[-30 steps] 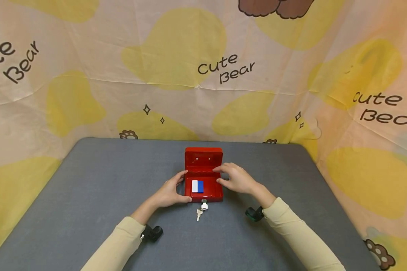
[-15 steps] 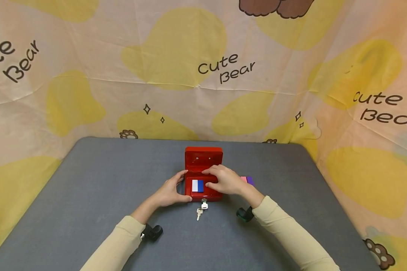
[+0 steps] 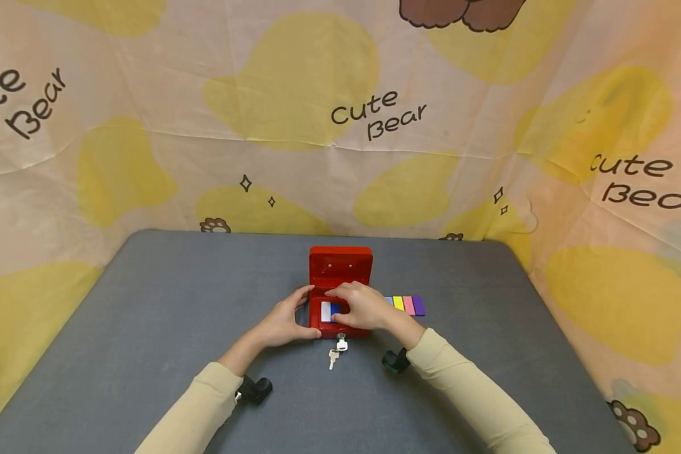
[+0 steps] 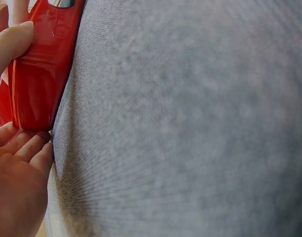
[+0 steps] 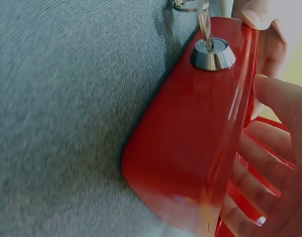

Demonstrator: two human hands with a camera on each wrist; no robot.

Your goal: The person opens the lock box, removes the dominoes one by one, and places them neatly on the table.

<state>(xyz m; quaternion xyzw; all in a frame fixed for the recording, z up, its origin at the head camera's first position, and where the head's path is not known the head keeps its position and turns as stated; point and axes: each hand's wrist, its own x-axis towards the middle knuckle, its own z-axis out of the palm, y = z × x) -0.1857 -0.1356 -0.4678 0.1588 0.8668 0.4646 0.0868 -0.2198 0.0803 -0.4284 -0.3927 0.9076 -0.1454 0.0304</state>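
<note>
A small red metal cash box [image 3: 340, 260] stands on the table with its lid raised. My left hand [image 3: 280, 323] grips its left side, the thumb at the front corner and the fingers along the side wall [image 4: 35, 94]. Inside lie a white flat piece [image 3: 326, 311] and a blue flat piece [image 3: 335, 307], side by side. Over the box's right half is my right hand [image 3: 366, 307], fingers spread and thumb near the blue piece; whether it touches is unclear. A key [image 5: 205, 24] sits in the front lock [image 5: 213, 55], and a second key [image 3: 333, 358] hangs below.
On the grey table [image 3: 215, 277], right of the box, lies a row of coloured flat pieces, among them a yellow one [image 3: 398, 303], a pink one [image 3: 409, 306] and a purple one [image 3: 419, 306]. My right forearm hides part of the row. A printed cloth [image 3: 295, 82] hangs behind.
My right hand has moved left from the box's right edge to over its inside, near the blue piece. More of the coloured row now shows. The left hand and box have stayed put.
</note>
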